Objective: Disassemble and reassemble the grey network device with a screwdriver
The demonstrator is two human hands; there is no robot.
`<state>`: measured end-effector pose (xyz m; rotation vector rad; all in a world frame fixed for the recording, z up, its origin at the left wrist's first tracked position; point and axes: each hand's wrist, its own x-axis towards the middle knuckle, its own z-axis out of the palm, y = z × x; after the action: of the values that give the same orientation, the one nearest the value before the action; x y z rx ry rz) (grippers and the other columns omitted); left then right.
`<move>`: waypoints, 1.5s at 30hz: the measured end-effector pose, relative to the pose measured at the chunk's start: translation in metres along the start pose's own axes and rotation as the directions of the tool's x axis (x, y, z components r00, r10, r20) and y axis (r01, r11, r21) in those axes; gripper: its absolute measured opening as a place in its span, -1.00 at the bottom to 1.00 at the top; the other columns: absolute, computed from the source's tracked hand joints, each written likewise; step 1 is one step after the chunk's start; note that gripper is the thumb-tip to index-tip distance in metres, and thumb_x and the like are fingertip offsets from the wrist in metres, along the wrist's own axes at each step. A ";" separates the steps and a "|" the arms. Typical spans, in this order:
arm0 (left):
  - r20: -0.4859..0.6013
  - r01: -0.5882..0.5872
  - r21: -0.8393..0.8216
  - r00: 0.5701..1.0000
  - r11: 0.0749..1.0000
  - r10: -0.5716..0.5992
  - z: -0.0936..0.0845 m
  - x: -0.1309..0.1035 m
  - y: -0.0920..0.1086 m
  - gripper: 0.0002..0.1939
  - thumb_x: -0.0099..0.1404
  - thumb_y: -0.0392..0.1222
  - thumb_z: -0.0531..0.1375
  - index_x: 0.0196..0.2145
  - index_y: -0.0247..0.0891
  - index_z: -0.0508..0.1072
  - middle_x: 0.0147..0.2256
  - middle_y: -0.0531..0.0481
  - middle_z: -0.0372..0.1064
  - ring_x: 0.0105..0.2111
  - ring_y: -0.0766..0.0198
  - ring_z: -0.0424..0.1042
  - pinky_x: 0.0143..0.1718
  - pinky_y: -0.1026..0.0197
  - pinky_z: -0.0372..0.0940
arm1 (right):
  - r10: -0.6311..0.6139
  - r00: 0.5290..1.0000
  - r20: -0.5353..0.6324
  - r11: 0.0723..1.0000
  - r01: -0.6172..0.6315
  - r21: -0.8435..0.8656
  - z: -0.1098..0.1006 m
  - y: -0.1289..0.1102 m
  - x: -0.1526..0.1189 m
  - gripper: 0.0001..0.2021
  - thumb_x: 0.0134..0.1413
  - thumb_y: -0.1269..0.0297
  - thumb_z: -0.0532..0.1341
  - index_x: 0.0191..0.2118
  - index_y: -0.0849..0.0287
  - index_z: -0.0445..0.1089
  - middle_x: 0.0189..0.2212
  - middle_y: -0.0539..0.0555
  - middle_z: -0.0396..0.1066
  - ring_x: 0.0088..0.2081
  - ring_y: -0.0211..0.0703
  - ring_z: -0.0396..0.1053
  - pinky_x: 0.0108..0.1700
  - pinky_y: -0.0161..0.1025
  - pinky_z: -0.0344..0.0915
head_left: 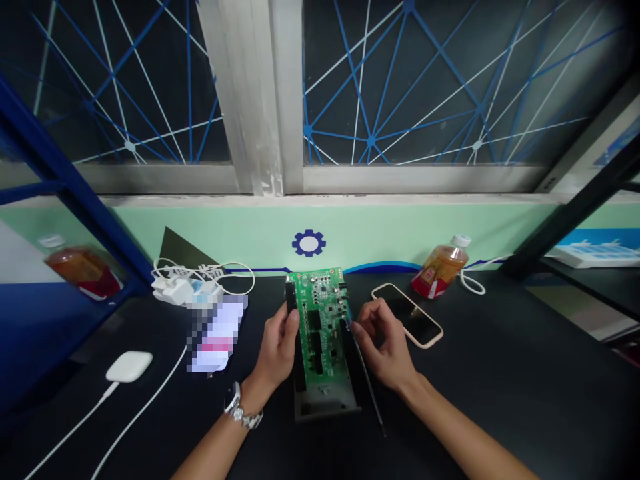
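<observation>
A green circuit board (325,313) with black parts sits in a dark open housing (327,400) at the middle of the black table. My left hand (280,343) grips the left edge of the housing, thumb on top. On the other side my right hand (380,340) has its fingers curled at the right edge of the board, around the upper end of a thin screwdriver (370,387). The screwdriver's shaft slants down toward the table's near side. The handle is mostly hidden by the fingers.
A phone (410,313) lies right of the board, near a drink bottle (440,267). At left are a blurred phone (220,337), a power strip with white plugs (185,290), and a white charging case (129,367) on a cable. Another bottle (83,270) stands far left.
</observation>
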<state>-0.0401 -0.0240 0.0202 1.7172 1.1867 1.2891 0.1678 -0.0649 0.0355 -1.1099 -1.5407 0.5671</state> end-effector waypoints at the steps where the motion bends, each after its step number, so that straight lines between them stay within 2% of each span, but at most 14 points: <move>1: -0.023 0.026 -0.028 0.999 0.999 -0.027 0.000 0.000 -0.002 -0.62 0.43 0.07 0.00 -0.13 -0.26 0.43 -0.49 0.06 0.29 -0.48 0.27 0.24 -0.41 0.28 0.20 | 0.064 0.996 0.064 0.997 -0.066 0.031 0.000 0.000 0.001 -0.85 0.17 0.27 0.21 -0.30 0.09 0.18 -0.55 -0.11 0.09 -0.53 -0.27 0.03 -0.47 -0.31 0.02; 4: -0.053 0.091 -0.099 0.994 0.991 -0.096 0.001 -0.001 -0.002 -0.59 0.40 0.10 0.02 -0.10 -0.25 0.47 -0.35 -0.02 0.44 -0.34 0.19 0.36 -0.26 0.24 0.28 | 0.193 0.958 0.213 0.971 -0.218 0.097 0.005 -0.002 0.000 -0.85 0.22 0.18 0.18 -0.28 0.14 0.28 -0.56 -0.10 0.11 -0.53 -0.28 0.02 -0.47 -0.31 0.00; 8: -0.044 0.130 -0.092 0.990 0.987 -0.134 0.004 -0.003 0.006 -0.57 0.40 0.10 0.03 -0.09 -0.26 0.49 -0.27 -0.09 0.48 -0.28 0.12 0.39 -0.21 0.20 0.28 | 0.246 0.927 0.282 0.936 -0.303 0.180 0.010 -0.003 0.000 -0.67 0.27 0.07 0.12 -0.40 0.20 0.32 -0.54 -0.05 0.12 -0.48 -0.28 0.02 -0.42 -0.31 0.01; 12: 0.040 0.021 0.071 0.999 0.997 -0.024 -0.003 0.001 0.014 -0.61 0.45 0.01 -0.04 -0.11 -0.27 0.46 -0.46 0.01 0.38 -0.47 0.22 0.28 -0.35 0.23 0.19 | 0.309 0.902 0.301 0.867 -0.397 0.299 0.011 0.000 0.001 -0.65 0.25 0.03 0.15 -0.42 0.21 0.29 -0.58 -0.11 -0.02 -0.53 -0.34 -0.11 -0.49 -0.33 -0.10; 15: 0.162 -0.103 0.229 0.985 0.968 0.066 -0.013 0.007 0.016 -0.67 0.46 -0.04 -0.04 -0.30 -0.27 0.40 -0.60 0.12 0.16 -0.60 0.31 0.11 -0.49 0.26 0.02 | 0.334 0.893 0.302 0.839 -0.427 0.337 0.013 0.001 -0.002 -0.68 0.25 0.03 0.16 -0.39 0.20 0.29 -0.61 -0.14 -0.06 -0.57 -0.36 -0.16 -0.53 -0.34 -0.16; 17: 0.184 -0.165 0.311 0.977 0.936 0.111 -0.018 0.010 0.015 -0.67 0.45 -0.06 -0.04 -0.42 -0.25 0.31 -0.62 0.15 0.07 -0.62 0.34 0.06 -0.51 0.26 -0.05 | 0.327 0.895 0.304 0.840 -0.423 0.340 0.013 0.000 -0.006 -0.69 0.26 0.05 0.15 -0.37 0.20 0.29 -0.60 -0.14 -0.04 -0.57 -0.37 -0.14 -0.54 -0.34 -0.16; 20: 0.188 -0.228 0.414 0.969 0.881 0.162 -0.019 0.013 0.011 -0.62 0.45 -0.05 -0.03 -0.53 -0.22 0.16 -0.63 0.14 0.05 -0.63 0.34 0.05 -0.51 0.24 -0.10 | 0.309 0.903 0.298 0.861 -0.399 0.316 0.013 -0.003 -0.014 -0.71 0.28 0.07 0.13 -0.35 0.20 0.29 -0.58 -0.13 -0.04 -0.55 -0.36 -0.13 -0.53 -0.35 -0.14; 24: 0.183 -0.244 0.497 0.968 0.833 0.174 -0.016 0.012 0.003 -0.55 0.45 -0.03 -0.06 -0.59 -0.21 0.06 -0.66 0.11 0.04 -0.64 0.33 0.06 -0.50 0.22 -0.13 | 0.276 0.924 0.264 0.906 -0.342 0.249 0.014 -0.014 -0.023 -0.72 0.28 0.11 0.14 -0.38 0.20 0.28 -0.57 -0.11 0.02 -0.54 -0.36 -0.07 -0.51 -0.35 -0.06; 27: 0.206 -0.252 0.516 0.964 0.819 0.167 -0.015 0.010 0.001 -0.53 0.46 -0.03 -0.09 -0.60 -0.21 0.06 -0.67 0.09 0.06 -0.64 0.32 0.08 -0.50 0.21 -0.14 | 0.205 0.944 0.260 0.946 -0.259 0.194 0.015 -0.026 -0.029 -0.73 0.28 0.16 0.15 -0.41 0.20 0.28 -0.57 -0.09 0.09 -0.52 -0.35 0.02 -0.47 -0.36 0.02; 31: 0.250 -0.267 0.489 0.955 0.830 0.160 -0.011 0.006 0.001 -0.52 0.47 -0.03 -0.13 -0.60 -0.22 0.12 -0.66 0.08 0.09 -0.64 0.32 0.08 -0.50 0.22 -0.14 | 0.089 0.963 0.253 0.979 -0.131 0.155 0.016 -0.033 -0.033 -0.73 0.24 0.23 0.18 -0.47 0.18 0.22 -0.64 -0.14 0.05 -0.58 -0.38 -0.02 -0.51 -0.37 -0.01; 35: 0.258 -0.213 0.442 0.960 0.871 0.104 0.000 0.000 -0.001 -0.51 0.48 -0.04 -0.16 -0.60 -0.23 0.14 -0.66 0.08 0.07 -0.65 0.33 0.05 -0.52 0.23 -0.15 | 0.027 0.973 0.228 0.984 -0.066 0.165 0.018 -0.031 -0.036 -0.75 0.23 0.28 0.19 -0.46 0.16 0.20 -0.62 -0.13 0.10 -0.57 -0.37 0.05 -0.49 -0.38 0.03; 41: 0.250 -0.159 0.366 0.966 0.917 0.067 0.016 -0.005 -0.011 -0.51 0.49 -0.06 -0.19 -0.58 -0.22 0.13 -0.64 0.07 0.09 -0.63 0.32 0.05 -0.53 0.22 -0.16 | 0.028 0.967 0.254 0.979 -0.079 0.190 0.022 -0.030 -0.038 -0.78 0.21 0.29 0.23 -0.43 0.15 0.21 -0.61 -0.14 0.15 -0.55 -0.37 0.10 -0.46 -0.38 0.07; 45: 0.198 -0.148 0.304 0.976 0.941 0.090 0.012 -0.002 -0.009 -0.53 0.48 -0.01 -0.16 -0.56 -0.23 0.13 -0.62 0.09 0.09 -0.61 0.33 0.07 -0.52 0.24 -0.11 | 0.081 0.968 0.239 0.968 -0.134 0.214 0.018 -0.030 -0.035 -0.82 0.20 0.24 0.24 -0.38 0.15 0.26 -0.60 -0.14 0.15 -0.54 -0.35 0.10 -0.44 -0.36 0.08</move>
<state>-0.0317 -0.0229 0.0079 2.1198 1.2492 1.0220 0.1392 -0.1050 0.0375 -0.9805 -1.5692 0.9508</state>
